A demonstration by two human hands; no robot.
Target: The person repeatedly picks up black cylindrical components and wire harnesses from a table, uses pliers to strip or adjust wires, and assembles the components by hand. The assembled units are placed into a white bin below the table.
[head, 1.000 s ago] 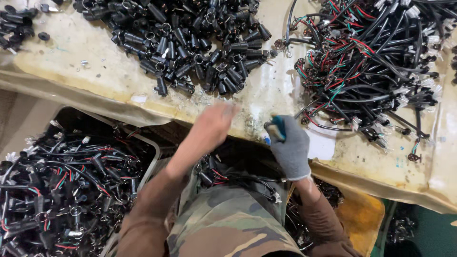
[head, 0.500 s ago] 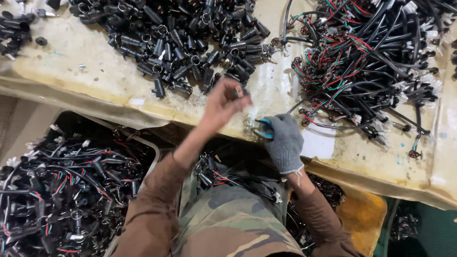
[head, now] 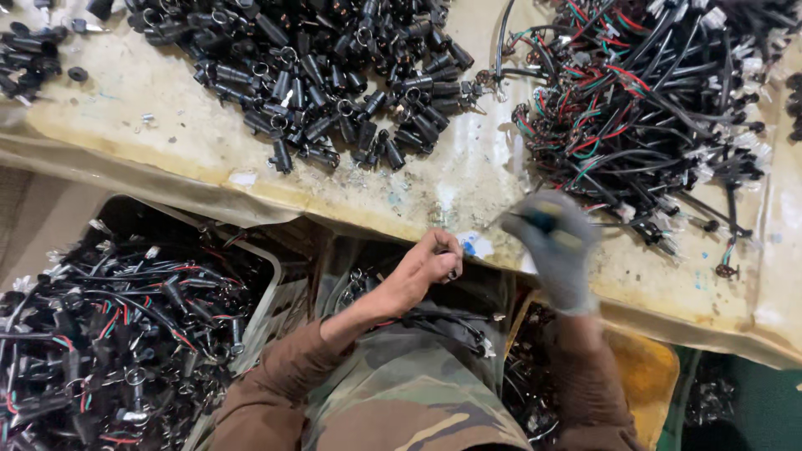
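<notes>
Worktable (head: 175, 125), stained cover, spans 9 to 3 o'clock
Heap of black connector sleeves (head: 326, 79), 11 o'clock
Tangle of wired leads (head: 660, 108), 1 o'clock
Crate of finished leads (head: 109, 334), 8 o'clock
Right hand (head: 551, 250), gloved, blurred, closed round a blue-handled tool (head: 539, 221)
Left hand (head: 430, 263), bare, fingers curled on a small black sleeve (head: 452, 271) at table edge
Step, judged: sleeve picked; fitting next; nothing obstructs

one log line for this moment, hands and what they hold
left hand: bare, pinching small black part | right hand: gloved, blurred, gripping blue-handled tool | table
</notes>
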